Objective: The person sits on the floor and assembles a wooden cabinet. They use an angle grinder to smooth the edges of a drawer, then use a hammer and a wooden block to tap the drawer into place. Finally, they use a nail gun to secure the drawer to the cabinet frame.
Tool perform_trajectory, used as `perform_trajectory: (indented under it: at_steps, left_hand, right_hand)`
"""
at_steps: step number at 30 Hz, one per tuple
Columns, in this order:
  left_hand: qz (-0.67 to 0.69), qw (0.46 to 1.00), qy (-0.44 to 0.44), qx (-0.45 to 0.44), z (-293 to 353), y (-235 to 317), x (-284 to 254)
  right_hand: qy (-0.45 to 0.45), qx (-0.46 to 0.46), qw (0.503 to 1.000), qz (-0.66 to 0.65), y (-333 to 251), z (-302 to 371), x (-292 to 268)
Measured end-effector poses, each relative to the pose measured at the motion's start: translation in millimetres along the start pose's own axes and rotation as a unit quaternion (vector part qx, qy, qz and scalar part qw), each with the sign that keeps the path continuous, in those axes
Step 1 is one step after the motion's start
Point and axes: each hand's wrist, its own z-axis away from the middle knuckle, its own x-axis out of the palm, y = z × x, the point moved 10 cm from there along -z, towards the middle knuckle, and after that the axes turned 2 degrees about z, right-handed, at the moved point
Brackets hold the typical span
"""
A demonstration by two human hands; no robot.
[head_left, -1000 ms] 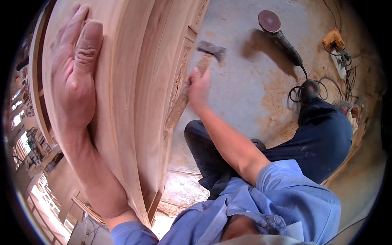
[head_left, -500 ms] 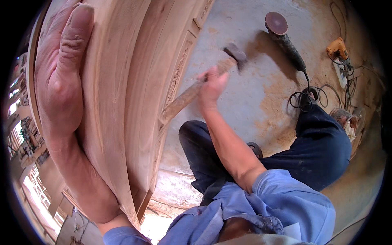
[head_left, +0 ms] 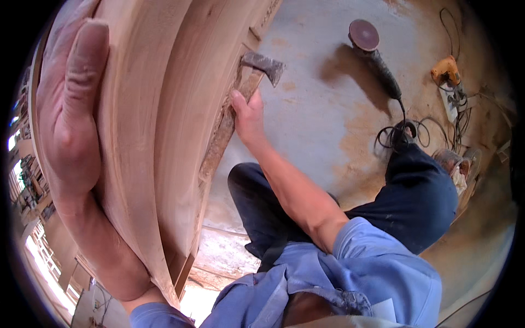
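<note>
My right hand (head_left: 250, 118) is closed around the wooden handle of a hatchet (head_left: 267, 66). Its flared metal end points right, and its narrower end meets the carved edge of a large pale wooden workpiece (head_left: 183, 104), which looks like a piece of furniture with moulded boards. The handle lies along that edge. At the left, my left hand (head_left: 74, 120) grips the outer side of the workpiece, thumb stretched along the wood; its other fingers are largely hidden.
A disc grinder (head_left: 377, 63) lies on the grey floor to the right, its cord looping by my shoe. Farther right are an orange power tool (head_left: 445, 71), a white power strip (head_left: 449, 104) and tangled cables. My bent legs (head_left: 410, 197) are below.
My right hand has swung the hatchet left and up, from over the floor to against the workpiece's carved edge. My left hand keeps its place on the wood; the whole view shifts slightly.
</note>
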Motion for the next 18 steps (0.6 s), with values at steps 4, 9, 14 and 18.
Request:
perform_trajectory:
  at_steps: [4, 9, 14, 18]
  left_hand:
    - [0.003, 1.0, -0.002, -0.019, -13, 8, 5]
    - [-0.056, 0.994, 0.045, -0.077, 4, -17, -13]
    - [-0.065, 0.998, 0.007, -0.009, -20, -1, -16]
    - [-0.073, 0.997, -0.005, -0.002, -9, -13, 0]
  right_hand:
    - [0.05, -0.011, 0.998, 0.043, -5, -7, -21]
    - [0.013, 0.073, 0.964, 0.257, -13, -9, -44]
    - [0.032, 0.008, 0.941, 0.337, -106, -49, -120]
    - [-0.003, 0.007, 0.902, 0.431, -122, -71, -176]
